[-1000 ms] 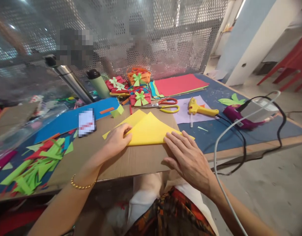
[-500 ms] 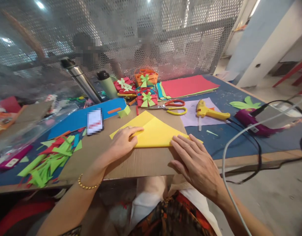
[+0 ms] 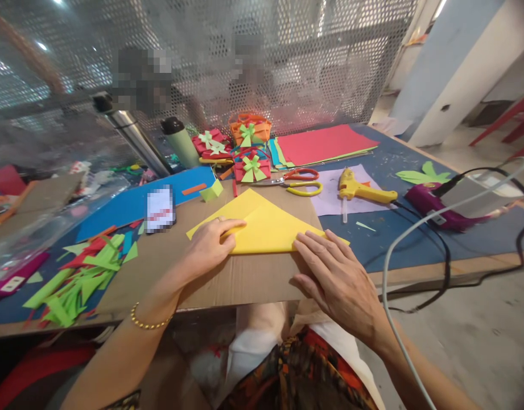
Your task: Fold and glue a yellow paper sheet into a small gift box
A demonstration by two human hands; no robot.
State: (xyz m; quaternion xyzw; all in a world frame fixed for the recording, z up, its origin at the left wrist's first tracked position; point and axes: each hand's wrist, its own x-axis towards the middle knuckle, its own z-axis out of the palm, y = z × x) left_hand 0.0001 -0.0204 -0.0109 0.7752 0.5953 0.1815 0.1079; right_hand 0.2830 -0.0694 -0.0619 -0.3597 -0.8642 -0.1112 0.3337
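A folded sheet of yellow paper (image 3: 265,228) lies on brown cardboard in front of me, its straight folded edge toward me and a peak pointing away. My left hand (image 3: 211,242) is closed over the left part of the paper, index finger and thumb gripping near the fold. Stretched flat, the fingers of my right hand (image 3: 332,267) press on the paper's right corner, the thumb resting lower on the cardboard (image 3: 244,282). Just beyond the paper are scissors (image 3: 304,181) with one red and one yellow handle, and a small green folded paper piece (image 3: 211,191).
A yellow glue gun (image 3: 364,192) lies on lilac paper to the right, its cord trailing off. Green paper scraps (image 3: 86,279) and a phone (image 3: 159,209) are at left. Red paper sheets (image 3: 325,145), small decorated paper baskets (image 3: 251,134) and two bottles (image 3: 180,142) stand behind.
The view has shifted slightly, so everything sits a little farther left and higher. Both hands keep nearly the same places on the yellow paper.
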